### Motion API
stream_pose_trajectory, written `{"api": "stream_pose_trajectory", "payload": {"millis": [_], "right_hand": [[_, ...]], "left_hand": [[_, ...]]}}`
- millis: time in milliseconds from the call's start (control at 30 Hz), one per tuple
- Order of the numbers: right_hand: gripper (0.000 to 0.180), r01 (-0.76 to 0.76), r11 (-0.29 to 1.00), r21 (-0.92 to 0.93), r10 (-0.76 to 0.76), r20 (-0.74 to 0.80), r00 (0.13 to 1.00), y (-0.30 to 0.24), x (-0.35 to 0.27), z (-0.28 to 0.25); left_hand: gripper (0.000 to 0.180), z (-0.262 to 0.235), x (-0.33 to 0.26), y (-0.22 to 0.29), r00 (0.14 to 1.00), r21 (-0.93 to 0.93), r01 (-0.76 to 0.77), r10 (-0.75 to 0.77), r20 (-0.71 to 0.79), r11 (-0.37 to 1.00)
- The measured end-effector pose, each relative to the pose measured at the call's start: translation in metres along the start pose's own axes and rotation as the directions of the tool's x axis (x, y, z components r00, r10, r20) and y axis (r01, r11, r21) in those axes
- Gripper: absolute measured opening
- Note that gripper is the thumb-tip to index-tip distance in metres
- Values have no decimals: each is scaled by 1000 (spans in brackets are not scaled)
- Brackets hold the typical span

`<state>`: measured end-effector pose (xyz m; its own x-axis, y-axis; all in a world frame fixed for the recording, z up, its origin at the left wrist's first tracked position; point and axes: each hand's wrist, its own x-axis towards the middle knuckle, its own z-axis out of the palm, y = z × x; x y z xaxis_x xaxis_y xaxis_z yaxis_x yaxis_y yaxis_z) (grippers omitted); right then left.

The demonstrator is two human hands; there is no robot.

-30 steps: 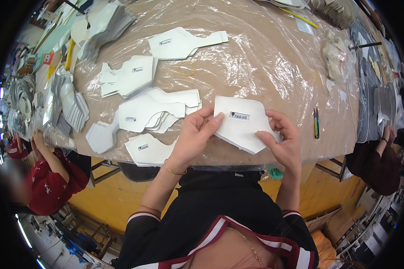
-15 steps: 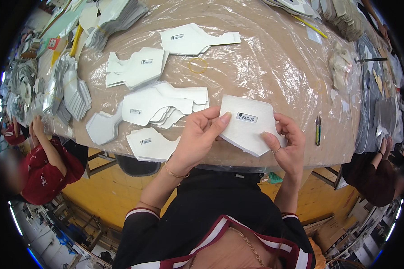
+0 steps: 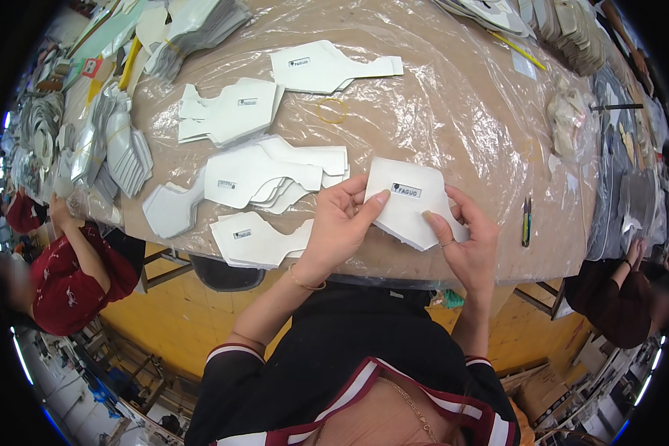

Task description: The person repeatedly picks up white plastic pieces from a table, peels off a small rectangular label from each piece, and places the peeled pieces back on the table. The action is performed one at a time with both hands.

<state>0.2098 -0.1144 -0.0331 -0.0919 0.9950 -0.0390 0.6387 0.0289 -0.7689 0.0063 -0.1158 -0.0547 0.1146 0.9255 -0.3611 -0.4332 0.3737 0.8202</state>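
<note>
Between my two hands is a small stack of white cut shoe-upper pieces (image 3: 409,212), the top one bearing a dark printed label. My left hand (image 3: 342,223) pinches its left edge, thumb on top. On the right edge, my right hand (image 3: 468,238) grips with the thumb across the face and fingers behind. Just left of my left hand lies a single-looking white piece (image 3: 256,241) with a similar label. Beyond it sits a fanned stack of white pieces (image 3: 264,175). Two more labelled white piles, one nearer (image 3: 230,113) and one farther (image 3: 320,67), rest toward the back.
Clear plastic sheeting covers the brown table (image 3: 438,97). A yellow rubber band (image 3: 332,111) and a dark slim tool (image 3: 526,223) lie on it. Bundled grey-white pieces (image 3: 126,152) stand at left. A crumpled plastic bag (image 3: 570,111) is at right. Co-workers sit at both sides.
My right hand has shifted slightly left and its thumb has moved along the held stack's face. The stack has tilted a little; both hands still hold it.
</note>
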Motion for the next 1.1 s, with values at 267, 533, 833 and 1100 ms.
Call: {"api": "stream_pose_trajectory", "payload": {"millis": [267, 533, 833, 1100], "right_hand": [[43, 36, 999, 3, -37, 5, 999, -2, 1, 2], [32, 184, 963, -195, -227, -227, 947, -7, 6, 15], [25, -221, 744, 630, 152, 163, 975, 7, -14, 37], [28, -500, 469, 728, 303, 399, 865, 58, -43, 28]], "left_hand": [[29, -4, 4, -4, 997, -9, 63, -63, -32, 998], [30, 8, -7, -9, 949, 286, -200, 258, -180, 937], [46, 4, 3, -36, 712, 827, -558, 552, 433, 71], [38, 10, -12, -72, 773, 785, -588, 424, 472, 197]]}}
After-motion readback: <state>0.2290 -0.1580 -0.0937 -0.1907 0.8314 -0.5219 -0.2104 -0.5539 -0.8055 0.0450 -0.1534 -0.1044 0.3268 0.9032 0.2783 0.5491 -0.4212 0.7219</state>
